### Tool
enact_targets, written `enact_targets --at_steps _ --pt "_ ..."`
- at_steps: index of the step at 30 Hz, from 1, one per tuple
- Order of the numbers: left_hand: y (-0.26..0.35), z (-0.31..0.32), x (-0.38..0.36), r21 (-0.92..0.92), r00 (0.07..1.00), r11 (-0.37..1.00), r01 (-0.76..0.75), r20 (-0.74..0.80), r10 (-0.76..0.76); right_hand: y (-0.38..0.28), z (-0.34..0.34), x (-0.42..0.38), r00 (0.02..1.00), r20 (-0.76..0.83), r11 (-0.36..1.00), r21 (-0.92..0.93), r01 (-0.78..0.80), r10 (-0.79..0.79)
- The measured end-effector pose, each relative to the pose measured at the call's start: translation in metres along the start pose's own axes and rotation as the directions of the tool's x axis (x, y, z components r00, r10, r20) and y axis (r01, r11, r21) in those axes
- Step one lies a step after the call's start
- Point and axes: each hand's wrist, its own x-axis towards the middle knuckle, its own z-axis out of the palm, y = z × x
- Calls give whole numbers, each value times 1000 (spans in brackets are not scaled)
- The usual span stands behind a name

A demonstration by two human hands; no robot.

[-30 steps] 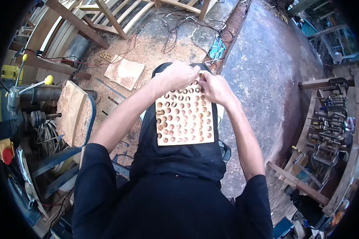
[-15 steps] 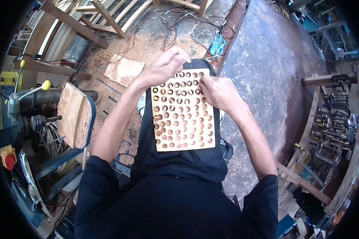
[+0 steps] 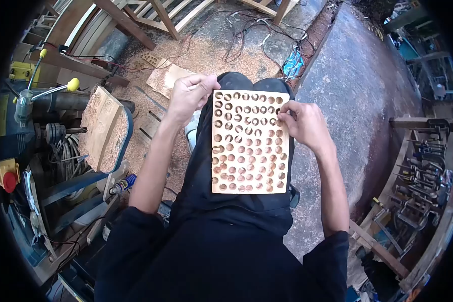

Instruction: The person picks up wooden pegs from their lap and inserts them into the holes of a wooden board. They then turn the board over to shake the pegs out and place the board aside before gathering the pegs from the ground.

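Note:
A pale rectangular wooden board (image 3: 253, 157) lies across my lap, drilled with rows of round holes. The upper holes look dark-lined, the lower ones lighter. Beside its far left corner is my left hand (image 3: 190, 99), fingers curled and thumb pinched against them; whatever is between them is too small to make out. My right hand (image 3: 307, 123) has its thumb and forefinger closed at the board's right edge, by the upper holes, seemingly gripping it.
Sawdust (image 3: 201, 58) covers the floor ahead, with a thin wooden panel (image 3: 161, 78) on it. To the left stands a machine with yellow-knobbed levers (image 3: 73, 84) and a dusty wood block (image 3: 108, 128). Cables (image 3: 246, 30) trail ahead; clamps (image 3: 428, 161) hang at right.
My left hand has come down from above the board's far edge to its far left corner. My right hand stays at the right edge. The view has shifted, so the board sits further right.

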Motion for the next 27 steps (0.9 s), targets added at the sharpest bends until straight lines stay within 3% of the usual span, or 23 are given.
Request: enact_targets --at_steps 1,3,6,11,15,18,21,27 --pt "3 4 -2 306 991 951 -37 -114 75 0 -4 6 998 60 999 18 -35 34" --pt "-3 0 -5 453 986 883 -124 -47 162 -2 -8 13 988 135 996 50 -78 71" --pt "-5 1 -9 571 974 798 -191 12 225 -1 -2 22 977 202 993 -108 -45 67" --pt "-1 5 -11 781 945 568 -261 88 314 -3 -2 26 975 218 993 -119 -14 40" --pt "3 3 -5 838 907 412 -358 207 366 2 11 15 991 108 944 -311 107 -76" --pt "2 -1 3 822 853 311 -477 348 389 3 12 11 988 111 911 -386 145 -110" --pt "5 -10 12 793 799 222 -568 467 378 14 15 7 961 99 857 -436 276 -259" --pt "7 -10 9 780 788 210 -590 499 361 25 18 6 959 167 838 -468 280 -228"
